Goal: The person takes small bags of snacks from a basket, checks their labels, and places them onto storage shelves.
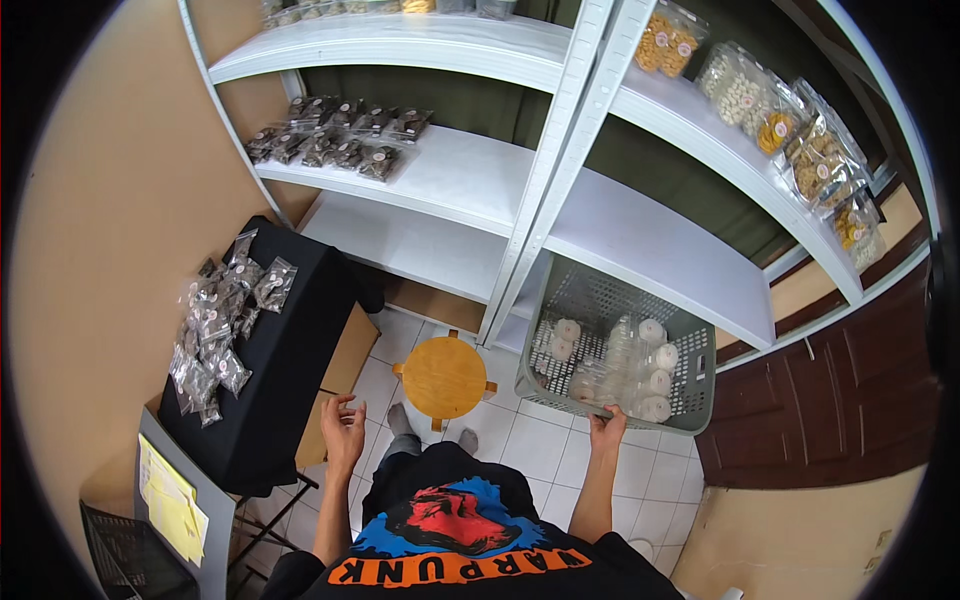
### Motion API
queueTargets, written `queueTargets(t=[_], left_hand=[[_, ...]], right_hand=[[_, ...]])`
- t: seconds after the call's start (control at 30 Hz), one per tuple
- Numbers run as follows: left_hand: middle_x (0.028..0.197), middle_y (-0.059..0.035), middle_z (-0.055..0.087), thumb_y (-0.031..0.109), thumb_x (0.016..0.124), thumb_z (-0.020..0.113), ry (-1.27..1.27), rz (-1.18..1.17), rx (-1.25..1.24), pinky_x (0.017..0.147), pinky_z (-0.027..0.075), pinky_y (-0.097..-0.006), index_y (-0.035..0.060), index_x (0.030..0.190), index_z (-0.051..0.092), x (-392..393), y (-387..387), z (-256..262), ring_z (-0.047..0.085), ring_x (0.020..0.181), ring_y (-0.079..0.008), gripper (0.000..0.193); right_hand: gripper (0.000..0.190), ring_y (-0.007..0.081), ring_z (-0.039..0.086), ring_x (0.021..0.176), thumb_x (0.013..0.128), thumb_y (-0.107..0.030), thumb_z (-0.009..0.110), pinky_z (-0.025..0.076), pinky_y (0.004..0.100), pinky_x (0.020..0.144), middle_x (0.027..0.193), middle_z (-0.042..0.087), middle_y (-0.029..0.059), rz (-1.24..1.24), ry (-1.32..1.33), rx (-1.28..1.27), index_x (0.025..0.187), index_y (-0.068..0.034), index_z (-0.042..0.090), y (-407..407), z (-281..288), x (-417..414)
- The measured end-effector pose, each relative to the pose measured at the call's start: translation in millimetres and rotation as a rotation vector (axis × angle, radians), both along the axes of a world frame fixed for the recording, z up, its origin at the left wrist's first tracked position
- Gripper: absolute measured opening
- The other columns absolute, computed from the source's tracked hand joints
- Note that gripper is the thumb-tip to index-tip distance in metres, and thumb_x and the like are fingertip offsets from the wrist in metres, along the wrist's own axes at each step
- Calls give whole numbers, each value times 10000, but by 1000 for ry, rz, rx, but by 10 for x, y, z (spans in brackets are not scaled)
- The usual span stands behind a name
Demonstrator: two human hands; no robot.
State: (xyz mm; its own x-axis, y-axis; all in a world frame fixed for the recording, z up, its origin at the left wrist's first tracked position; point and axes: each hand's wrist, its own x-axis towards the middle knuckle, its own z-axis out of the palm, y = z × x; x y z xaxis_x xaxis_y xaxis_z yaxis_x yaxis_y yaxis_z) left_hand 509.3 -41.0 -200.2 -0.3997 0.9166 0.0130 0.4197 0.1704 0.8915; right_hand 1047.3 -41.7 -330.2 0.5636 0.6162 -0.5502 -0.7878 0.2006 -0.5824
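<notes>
My right hand (pixel 608 426) grips the near rim of a grey-green perforated plastic basket (pixel 540 394). Inside the basket lie several clear plastic packs (pixel 619 352) and round white-topped containers (pixel 660 382). The basket's far end meets the lower right shelf; what bears its weight cannot be made out. My left hand (pixel 343 435) is raised with nothing in it, fingers apart and slightly curled, beside the black-draped table (pixel 300 360). A heap of small clear bags with dark contents (pixel 217 322) covers part of that table.
A round wooden stool (pixel 444 377) stands on the tiled floor before my feet. White metal shelving (pixel 450 172) holds rows of dark-filled bags (pixel 337 139) and bags of snacks (pixel 817 161). A brown door (pixel 810 405) is at right. Bottom left are yellow papers (pixel 169 495) and a black basket (pixel 135 551).
</notes>
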Motion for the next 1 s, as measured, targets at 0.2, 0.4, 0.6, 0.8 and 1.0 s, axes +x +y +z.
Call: queueTargets(t=[0.2, 0.4, 0.6, 0.8, 1.0], left_hand=[[1061, -136, 585, 100, 874, 746, 77, -44, -65, 682, 559, -316, 11, 1080, 632, 21, -103, 2, 675, 813, -202, 252], [1094, -145, 585, 120, 877, 746, 105, -46, -70, 680, 544, -331, 23, 1098, 628, -64, -267, -47, 679, 823, -217, 268], [1090, -158, 587, 120, 878, 742, 48, -2, -59, 669, 544, -344, 17, 1100, 631, -15, -393, -68, 690, 838, -242, 269], [1082, -165, 591, 128, 865, 755, 21, 54, -133, 641, 554, -341, 16, 1092, 631, 13, -591, -211, 699, 836, -252, 281], [1145, -200, 585, 143, 852, 773, 50, 23, -149, 661, 567, -346, -8, 1112, 630, -31, -601, -175, 704, 854, -282, 333]], right_hand=[[219, 392, 587, 1042, 812, -27, 578, 564, 562, 950, 1113, 558, 227, 42, -18, -150, 1008, 56, 530, 517, -188, 511], [467, 552, 417, 1278, 836, -22, 575, 454, 717, 1028, 1336, 348, 372, 119, 29, 52, 1208, 153, 354, 1115, 17, 696], [472, 612, 364, 1288, 854, -8, 571, 462, 728, 1008, 1356, 327, 403, 165, 199, 56, 1240, 141, 344, 1474, 161, 867], [725, 515, 449, 1291, 921, -274, 733, 492, 647, 1033, 1414, 355, 363, 359, 167, 18, 1366, 129, 327, 1689, 180, 912], [1147, 404, 517, 1271, 749, -613, 814, 509, 489, 1048, 1449, 379, 295, 432, 42, -145, 1424, 147, 282, 1578, 122, 799]])
